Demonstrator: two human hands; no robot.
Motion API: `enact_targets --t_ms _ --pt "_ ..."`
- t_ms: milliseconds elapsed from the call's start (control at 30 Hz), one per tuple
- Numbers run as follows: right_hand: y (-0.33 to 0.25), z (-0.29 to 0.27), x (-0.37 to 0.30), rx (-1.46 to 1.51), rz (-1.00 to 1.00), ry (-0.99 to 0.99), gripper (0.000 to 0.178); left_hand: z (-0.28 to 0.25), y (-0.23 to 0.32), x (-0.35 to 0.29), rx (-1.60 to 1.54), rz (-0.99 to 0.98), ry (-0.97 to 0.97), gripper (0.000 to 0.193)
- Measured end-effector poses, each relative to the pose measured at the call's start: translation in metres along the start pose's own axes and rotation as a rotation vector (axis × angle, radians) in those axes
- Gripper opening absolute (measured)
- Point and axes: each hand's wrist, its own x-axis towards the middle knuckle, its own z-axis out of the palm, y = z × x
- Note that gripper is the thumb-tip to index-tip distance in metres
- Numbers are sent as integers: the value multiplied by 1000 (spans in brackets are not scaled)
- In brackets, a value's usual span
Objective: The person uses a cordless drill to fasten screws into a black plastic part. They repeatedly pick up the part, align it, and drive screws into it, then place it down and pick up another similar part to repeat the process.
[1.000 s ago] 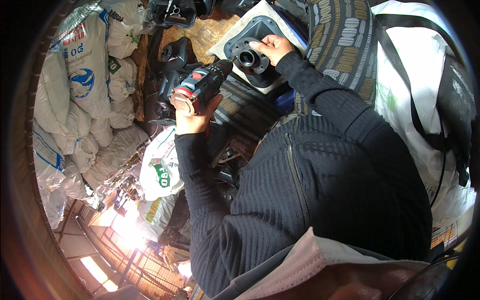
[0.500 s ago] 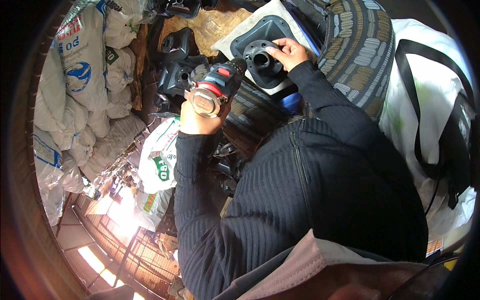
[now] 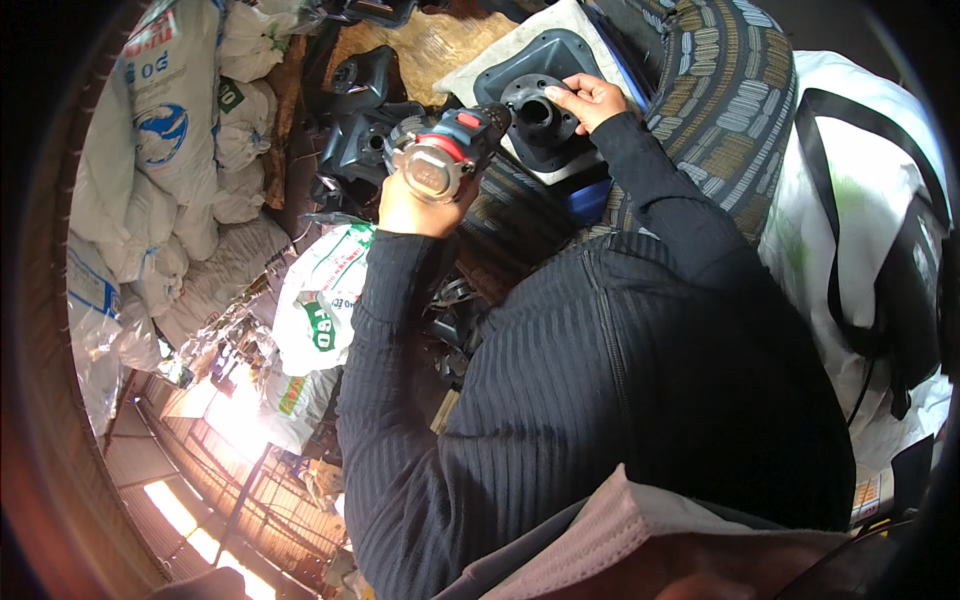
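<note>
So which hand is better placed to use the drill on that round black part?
Probably the left hand: it grips the drill, whose nose is near the round black part. The right hand is busy holding that part's edge.

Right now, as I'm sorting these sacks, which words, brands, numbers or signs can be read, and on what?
I don't copy wording out; here is where it stands.
Tall sack: red and blue print, blue round emblem.
White bag: white characters on a green block.
Lower bag: print on a green patch, too blurred.
Drill: marks on its end, too small.
Flange: no print visible.
</note>
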Motion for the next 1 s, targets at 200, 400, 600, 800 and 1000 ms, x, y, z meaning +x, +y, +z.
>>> enact_targets --t_ms 200,400,600,800,1000 --pt "6 -7 9 -17 -81 101 34 -2 17 -33 -266 -142 83 44" --pt "-6 -39 -38 903 95 -417 44 -4 56 -92 -342 259 182 30" --pt "-22 -21 -63 973 136 -386 46 12 69 -105 -327 220 205 24" --pt "-26 -21 -67 834 133 -418 49 13 64 -101 -233 274 234 23" --pt "-30 -27 -72 540 -69 -765 72 3 60 -107 -563 19 116 21"
